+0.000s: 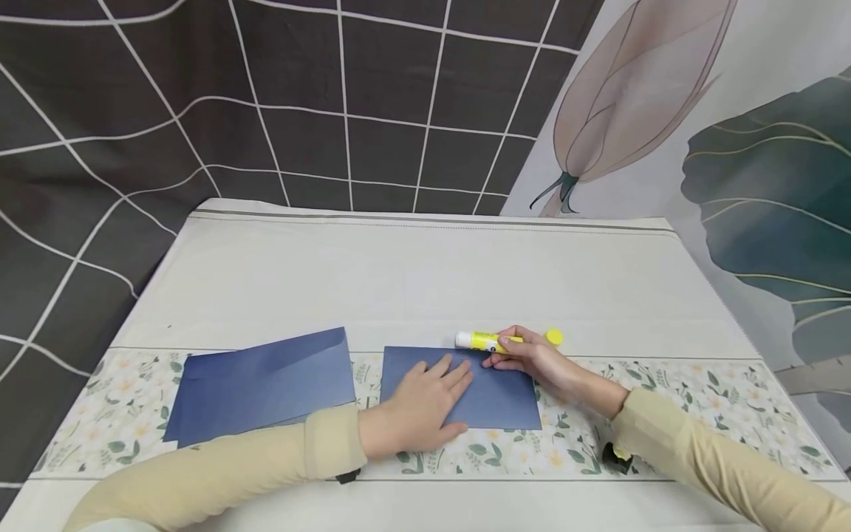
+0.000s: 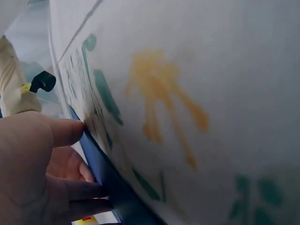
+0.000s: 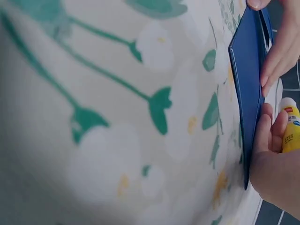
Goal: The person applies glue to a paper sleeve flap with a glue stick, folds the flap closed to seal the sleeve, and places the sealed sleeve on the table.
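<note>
A dark blue envelope-like paper (image 1: 505, 403) lies flat on the cloth in front of the person. The left hand (image 1: 425, 406) rests on it, palm down, fingers spread and nearly straight. In the right hand (image 1: 532, 358) is a yellow glue stick (image 1: 485, 340) with a white end pointing left, gripped between thumb and fingers above the paper's far edge. Some fingers of that hand touch the paper. The right wrist view shows the glue stick (image 3: 290, 124) beside the hand (image 3: 276, 173) and the blue paper (image 3: 248, 93) seen edge-on. In the left wrist view the left thumb (image 2: 65, 132) lies along the paper.
A yellow cap (image 1: 554, 337) stands on the cloth just beyond the right hand. To the left lie overlapping blue papers (image 1: 266, 384) like the one under the hand. The table is covered by a white cloth (image 1: 425, 281) with a floral band. A dark checked curtain (image 1: 299, 111) hangs behind.
</note>
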`<state>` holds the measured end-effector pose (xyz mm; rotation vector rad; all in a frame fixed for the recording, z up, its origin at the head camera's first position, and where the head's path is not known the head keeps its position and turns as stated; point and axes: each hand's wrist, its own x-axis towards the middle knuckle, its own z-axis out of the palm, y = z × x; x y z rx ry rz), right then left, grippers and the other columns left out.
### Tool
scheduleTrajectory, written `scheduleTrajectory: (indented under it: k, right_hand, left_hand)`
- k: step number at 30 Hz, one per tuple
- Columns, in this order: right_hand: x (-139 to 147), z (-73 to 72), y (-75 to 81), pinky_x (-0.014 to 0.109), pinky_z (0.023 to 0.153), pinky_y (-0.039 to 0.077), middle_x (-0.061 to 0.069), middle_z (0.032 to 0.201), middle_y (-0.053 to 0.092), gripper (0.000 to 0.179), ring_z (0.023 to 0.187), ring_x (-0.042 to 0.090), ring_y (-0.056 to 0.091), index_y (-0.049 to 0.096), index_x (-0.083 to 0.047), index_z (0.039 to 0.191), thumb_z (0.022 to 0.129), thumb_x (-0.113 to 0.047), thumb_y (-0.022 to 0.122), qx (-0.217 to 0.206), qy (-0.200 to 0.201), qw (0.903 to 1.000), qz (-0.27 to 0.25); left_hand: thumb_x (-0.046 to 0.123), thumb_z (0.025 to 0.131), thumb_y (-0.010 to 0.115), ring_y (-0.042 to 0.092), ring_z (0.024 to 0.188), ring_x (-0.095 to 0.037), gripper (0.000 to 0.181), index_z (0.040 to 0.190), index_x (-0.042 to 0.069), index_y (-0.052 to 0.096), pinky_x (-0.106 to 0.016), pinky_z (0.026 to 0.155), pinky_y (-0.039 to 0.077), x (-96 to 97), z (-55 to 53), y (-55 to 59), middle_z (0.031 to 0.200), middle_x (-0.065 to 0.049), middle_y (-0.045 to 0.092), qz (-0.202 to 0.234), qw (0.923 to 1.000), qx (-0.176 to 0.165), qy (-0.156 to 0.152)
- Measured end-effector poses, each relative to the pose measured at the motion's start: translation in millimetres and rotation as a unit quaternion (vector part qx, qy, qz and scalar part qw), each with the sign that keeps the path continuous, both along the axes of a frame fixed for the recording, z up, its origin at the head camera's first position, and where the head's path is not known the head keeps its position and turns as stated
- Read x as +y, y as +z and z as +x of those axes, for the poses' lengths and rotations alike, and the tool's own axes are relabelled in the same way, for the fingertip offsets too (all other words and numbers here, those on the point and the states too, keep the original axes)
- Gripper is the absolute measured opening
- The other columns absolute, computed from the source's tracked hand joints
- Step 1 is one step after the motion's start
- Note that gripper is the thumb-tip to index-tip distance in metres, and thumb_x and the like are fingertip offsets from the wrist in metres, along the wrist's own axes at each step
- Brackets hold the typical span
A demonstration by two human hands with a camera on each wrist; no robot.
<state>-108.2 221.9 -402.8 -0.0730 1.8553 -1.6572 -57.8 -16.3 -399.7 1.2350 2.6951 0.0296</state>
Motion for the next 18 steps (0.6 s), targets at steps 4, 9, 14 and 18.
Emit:
scheduleTrajectory:
  k: [4,9,14,18]
  right_hand:
    - [-0.6,-0.1,-0.1,0.019,0.091,0.051,-0.002,0.096,0.069,0.033,0.096,0.006,0.067,0.037,0.002,0.123,0.103,-0.025,0.041,-0.008,-0.019,0.9998,-0.004]
    - [0.6,1.3,0.0,0.019,0.092,0.051,-0.001,0.096,0.070,0.032,0.097,0.006,0.066,0.038,0.000,0.121,0.103,-0.026,0.041,-0.008,-0.027,0.9996,-0.006]
    - [5.2,2.2,-1.1,0.019,0.091,0.051,-0.002,0.096,0.070,0.027,0.096,0.007,0.067,0.039,-0.003,0.116,0.103,-0.027,0.042,-0.007,-0.030,0.9991,-0.030]
    - [10.2,3.0,-0.2,0.019,0.091,0.051,-0.002,0.094,0.070,0.023,0.095,0.008,0.067,0.039,-0.006,0.114,0.103,-0.025,0.042,-0.008,-0.042,0.9979,-0.048]
  left_hand:
    - [0.052,0.095,0.047,0.033,0.143,-0.029,0.068,0.148,0.010,0.037,-0.045,0.106,0.042,1.3,2.8,-2.6,0.155,-0.006,0.034,0.005,1.0000,0.006,0.003]
    - [0.050,0.095,0.048,0.031,0.144,-0.027,0.067,0.149,0.013,0.035,-0.045,0.108,0.041,-0.2,0.3,-1.8,0.156,-0.003,0.032,0.003,0.9999,-0.010,0.006]
    - [0.045,0.092,0.058,0.034,0.143,-0.027,0.066,0.146,0.012,0.040,-0.049,0.111,0.036,-11.4,-12.0,8.8,0.154,-0.003,0.037,0.020,0.9976,-0.058,0.033]
    - [0.047,0.079,0.073,0.048,0.130,-0.030,0.079,0.141,0.005,0.047,-0.049,0.106,0.041,-26.6,-28.1,13.4,0.142,-0.011,0.051,0.048,0.9935,-0.056,0.087]
